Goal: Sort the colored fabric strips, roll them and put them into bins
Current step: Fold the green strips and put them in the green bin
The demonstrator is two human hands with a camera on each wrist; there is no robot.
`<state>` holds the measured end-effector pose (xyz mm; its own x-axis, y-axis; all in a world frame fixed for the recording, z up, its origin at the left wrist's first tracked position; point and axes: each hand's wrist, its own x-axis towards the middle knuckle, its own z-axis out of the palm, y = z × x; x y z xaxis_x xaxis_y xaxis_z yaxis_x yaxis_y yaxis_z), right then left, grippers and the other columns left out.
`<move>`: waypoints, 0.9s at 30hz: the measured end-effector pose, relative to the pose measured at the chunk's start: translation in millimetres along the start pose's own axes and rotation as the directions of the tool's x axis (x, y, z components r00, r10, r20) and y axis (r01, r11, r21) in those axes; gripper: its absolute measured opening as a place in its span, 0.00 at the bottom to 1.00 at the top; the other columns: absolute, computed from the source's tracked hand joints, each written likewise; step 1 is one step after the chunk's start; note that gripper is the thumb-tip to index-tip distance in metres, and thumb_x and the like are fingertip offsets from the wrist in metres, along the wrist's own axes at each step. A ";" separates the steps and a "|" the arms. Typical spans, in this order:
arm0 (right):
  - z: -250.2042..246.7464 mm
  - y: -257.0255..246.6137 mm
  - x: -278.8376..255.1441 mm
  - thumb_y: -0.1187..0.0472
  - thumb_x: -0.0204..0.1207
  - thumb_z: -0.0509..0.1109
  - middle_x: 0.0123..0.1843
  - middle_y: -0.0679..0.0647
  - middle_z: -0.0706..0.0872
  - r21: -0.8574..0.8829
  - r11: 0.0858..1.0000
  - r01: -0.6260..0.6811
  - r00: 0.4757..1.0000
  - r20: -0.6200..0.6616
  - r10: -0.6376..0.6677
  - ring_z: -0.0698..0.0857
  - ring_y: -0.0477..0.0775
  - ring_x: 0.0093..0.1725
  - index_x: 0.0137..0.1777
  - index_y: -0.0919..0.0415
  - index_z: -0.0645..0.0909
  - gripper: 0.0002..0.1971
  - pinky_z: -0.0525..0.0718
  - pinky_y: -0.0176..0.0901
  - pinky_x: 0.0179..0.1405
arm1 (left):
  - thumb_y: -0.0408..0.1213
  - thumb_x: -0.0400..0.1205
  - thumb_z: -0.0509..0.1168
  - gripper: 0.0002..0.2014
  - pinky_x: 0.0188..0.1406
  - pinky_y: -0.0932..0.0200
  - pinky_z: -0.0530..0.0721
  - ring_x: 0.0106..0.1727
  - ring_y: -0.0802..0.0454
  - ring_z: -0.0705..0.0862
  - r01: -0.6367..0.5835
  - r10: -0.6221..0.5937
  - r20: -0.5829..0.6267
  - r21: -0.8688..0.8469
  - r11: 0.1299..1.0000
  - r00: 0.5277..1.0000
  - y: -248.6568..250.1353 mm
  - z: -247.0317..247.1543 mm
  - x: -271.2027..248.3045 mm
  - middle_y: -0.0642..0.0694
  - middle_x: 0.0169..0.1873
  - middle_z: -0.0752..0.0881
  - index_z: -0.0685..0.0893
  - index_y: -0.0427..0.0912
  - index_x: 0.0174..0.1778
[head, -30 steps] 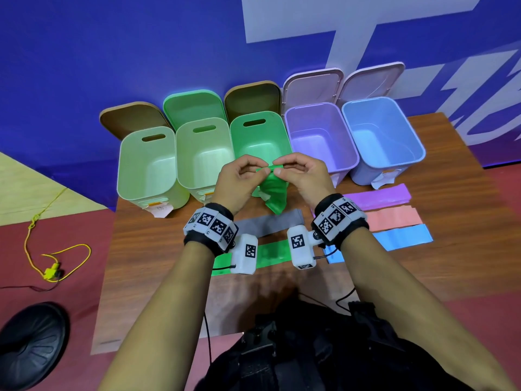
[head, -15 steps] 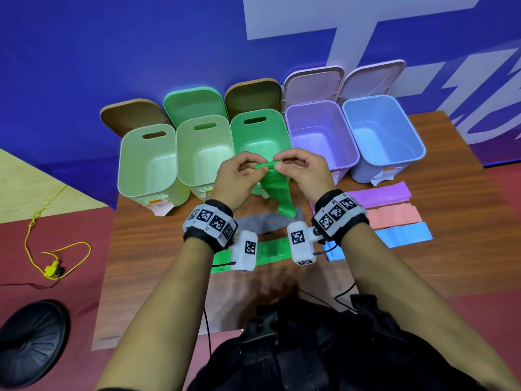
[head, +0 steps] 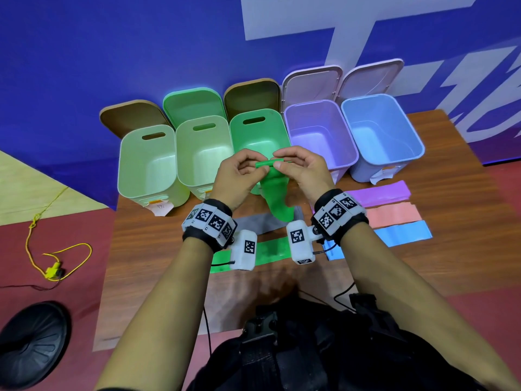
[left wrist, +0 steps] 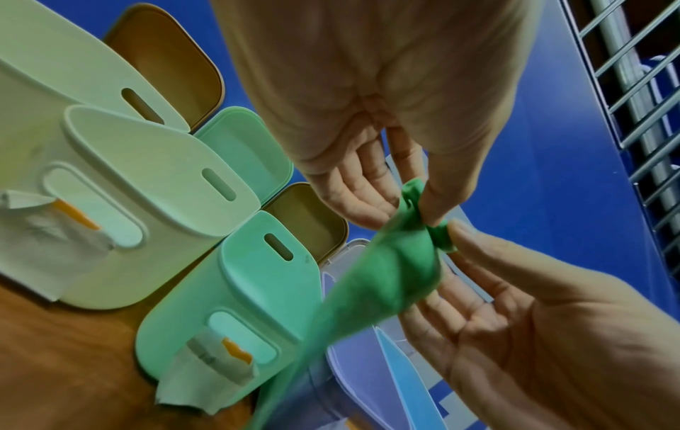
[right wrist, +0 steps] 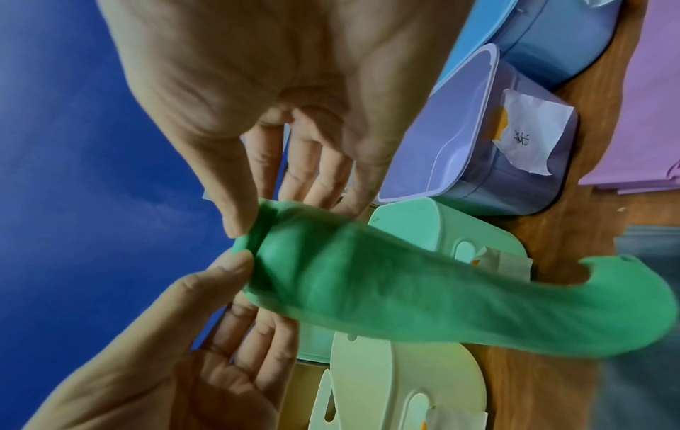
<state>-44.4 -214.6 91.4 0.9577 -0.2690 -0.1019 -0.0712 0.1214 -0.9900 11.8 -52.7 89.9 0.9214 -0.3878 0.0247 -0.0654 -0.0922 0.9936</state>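
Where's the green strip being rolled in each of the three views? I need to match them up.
Head: green strip centre, pinched by both hands, tail hanging down.
Left wrist: green strip centre-right, tail running to lower left.
Right wrist: green strip across the middle, tail curling right.
Shared landmark: the bright green bin.

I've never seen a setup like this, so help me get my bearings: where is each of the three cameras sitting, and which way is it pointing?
Head: worn on the head, looking forward and down at the brown wooden table; both forearms, left hand and right hand show.
Left wrist: under the left wrist, looking along the palm to the grip on the green fabric strip.
Right wrist: under the right wrist, looking along its palm; the left hand shows below.
All three views share the strip and the darker green plastic bin.
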 end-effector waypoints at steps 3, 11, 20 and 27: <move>0.6 2.6 -0.7 0.67 0.72 0.78 0.51 0.64 0.89 0.016 1.000 -0.013 1.000 0.011 0.013 0.88 0.57 0.54 0.51 0.58 0.88 0.09 0.87 0.48 0.61 | 0.23 0.76 0.73 0.11 0.50 0.61 0.85 0.42 0.56 0.84 -0.020 0.020 0.015 0.012 1.000 1.000 1.6 -0.6 1.0 0.47 0.41 0.87 0.86 0.45 0.46; 0.2 0.4 -2.1 0.72 0.74 0.76 0.51 0.69 0.89 0.002 1.000 -0.007 1.000 0.012 0.007 0.89 0.54 0.50 0.54 0.63 0.87 0.10 0.88 0.44 0.55 | 0.24 0.78 0.72 0.09 0.46 0.64 0.83 0.41 0.55 0.82 -0.012 0.012 0.017 -0.024 1.000 1.000 0.3 0.5 0.7 0.48 0.40 0.86 0.86 0.42 0.47; 1.3 1.0 -0.9 0.72 0.76 0.75 0.45 0.61 0.91 -0.010 1.000 0.011 1.000 0.015 -0.010 0.90 0.52 0.45 0.52 0.63 0.87 0.08 0.88 0.42 0.53 | 0.24 0.79 0.72 0.07 0.45 0.66 0.84 0.39 0.59 0.84 0.030 -0.029 0.011 -0.038 0.999 1.000 2.9 1.8 0.9 0.45 0.39 0.86 0.85 0.36 0.50; 1.7 6.8 -0.8 0.64 0.75 0.77 0.47 0.62 0.90 0.008 1.000 -0.021 1.000 0.014 0.020 0.88 0.53 0.47 0.51 0.57 0.88 0.06 0.86 0.45 0.52 | 0.26 0.78 0.73 0.09 0.50 0.58 0.87 0.43 0.49 0.87 0.019 -0.018 0.038 -0.022 1.000 0.999 2.5 -1.3 0.1 0.43 0.42 0.89 0.87 0.44 0.46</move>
<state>-45.2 -212.0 84.9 0.9599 -0.2530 -0.1208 -0.0887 0.1347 -0.9869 12.2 -51.7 92.5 0.9072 -0.4206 0.0022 -0.0394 -0.0799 0.9960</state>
